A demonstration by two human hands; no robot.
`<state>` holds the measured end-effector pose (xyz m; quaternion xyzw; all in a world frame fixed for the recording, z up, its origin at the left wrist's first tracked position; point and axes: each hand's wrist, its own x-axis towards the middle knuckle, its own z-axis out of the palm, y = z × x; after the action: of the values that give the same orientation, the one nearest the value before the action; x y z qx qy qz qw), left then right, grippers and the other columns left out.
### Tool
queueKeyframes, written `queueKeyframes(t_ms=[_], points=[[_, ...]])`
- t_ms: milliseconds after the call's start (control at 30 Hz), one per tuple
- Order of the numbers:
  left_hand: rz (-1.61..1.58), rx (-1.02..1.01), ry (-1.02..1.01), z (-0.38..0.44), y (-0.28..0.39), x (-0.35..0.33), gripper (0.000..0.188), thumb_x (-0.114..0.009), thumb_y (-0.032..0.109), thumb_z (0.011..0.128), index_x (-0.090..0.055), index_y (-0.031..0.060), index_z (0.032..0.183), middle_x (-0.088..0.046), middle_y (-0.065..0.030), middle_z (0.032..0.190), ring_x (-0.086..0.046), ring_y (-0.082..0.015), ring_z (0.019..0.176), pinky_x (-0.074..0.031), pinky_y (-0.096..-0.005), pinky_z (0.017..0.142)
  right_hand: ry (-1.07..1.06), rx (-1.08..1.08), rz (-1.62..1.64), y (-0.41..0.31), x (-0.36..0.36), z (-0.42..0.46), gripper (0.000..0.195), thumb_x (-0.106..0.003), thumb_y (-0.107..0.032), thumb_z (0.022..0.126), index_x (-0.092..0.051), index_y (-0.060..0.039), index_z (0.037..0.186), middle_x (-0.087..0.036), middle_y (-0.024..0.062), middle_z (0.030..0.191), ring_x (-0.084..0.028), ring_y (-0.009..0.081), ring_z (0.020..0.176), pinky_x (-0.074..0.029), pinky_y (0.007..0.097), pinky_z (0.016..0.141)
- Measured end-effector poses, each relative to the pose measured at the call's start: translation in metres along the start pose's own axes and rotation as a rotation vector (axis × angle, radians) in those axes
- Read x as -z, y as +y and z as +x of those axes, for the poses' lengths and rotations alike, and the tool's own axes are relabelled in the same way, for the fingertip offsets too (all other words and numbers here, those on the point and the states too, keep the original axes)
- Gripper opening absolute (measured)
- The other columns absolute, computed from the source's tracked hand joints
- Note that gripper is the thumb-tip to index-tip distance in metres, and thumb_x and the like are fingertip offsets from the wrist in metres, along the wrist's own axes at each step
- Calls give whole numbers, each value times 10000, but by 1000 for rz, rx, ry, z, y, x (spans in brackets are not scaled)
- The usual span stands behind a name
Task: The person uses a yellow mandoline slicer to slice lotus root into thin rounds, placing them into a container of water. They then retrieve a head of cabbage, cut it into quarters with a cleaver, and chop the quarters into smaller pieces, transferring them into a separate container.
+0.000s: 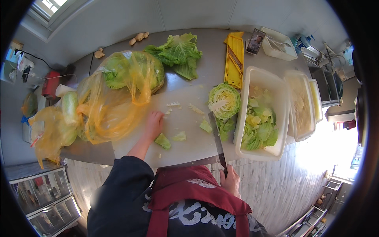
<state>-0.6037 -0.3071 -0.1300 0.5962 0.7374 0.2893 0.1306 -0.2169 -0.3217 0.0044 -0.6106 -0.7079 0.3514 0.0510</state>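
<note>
My right hand [231,181] grips the dark handle of a long kitchen knife [219,145] near the table's front edge. Its blade points away from me, with the tip beside a cut cabbage [224,101] whose pale layered face is turned up. My left hand [155,126] rests on the white cutting board [189,154], fingers curled; whether anything is under them is hidden. Close to it lie cut cabbage leaf pieces [162,141] and small pale core scraps [173,104]. Right of the knife, a white plastic tub [262,71] holds loose cabbage pieces [259,127].
Yellow plastic bags [118,118] with green cabbages fill the left side. Behind the board are loose outer leaves [180,54], ginger [139,38], a yellow mandoline slicer [234,60] and a phone [255,41]. More tubs [302,106] stand at the right.
</note>
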Motion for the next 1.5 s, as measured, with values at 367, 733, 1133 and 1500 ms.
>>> queueKeyframes(t_ms=[367,733,1133,1500], points=[[5,23,52,-78,62,-32,867,-732,428,685,-356,37,1362,-293,-242,1417,-270,-453,1304,-214,-548,1081,-164,77,113,8,-44,-9,251,-621,-257,855,-511,-52,949,-619,212,793,-609,413,741,-473,484,613],[19,-39,-57,-6,46,-39,931,-748,467,660,-352,33,1382,-227,-253,1463,-246,-453,1325,-207,-527,1094,-525,-202,863,14,-113,62,119,-544,-121,911,-450,-48,905,-520,33,635,-530,123,504,-456,275,485],[-292,-199,337,22,152,-41,597,-657,338,793,-517,44,1293,-330,-250,1415,-300,-455,1310,-279,-504,1063,-296,-58,503,-23,-54,45,315,-647,-263,860,-546,2,996,-621,103,599,-626,205,554,-498,348,554],[-320,-473,15,142,280,-92,679,-698,434,787,-460,121,1340,-336,-187,1422,-280,-373,1335,-222,-497,1094,825,-144,825,59,71,-21,85,-478,-82,917,-487,-6,953,-490,23,610,-488,102,457,-405,250,440]])
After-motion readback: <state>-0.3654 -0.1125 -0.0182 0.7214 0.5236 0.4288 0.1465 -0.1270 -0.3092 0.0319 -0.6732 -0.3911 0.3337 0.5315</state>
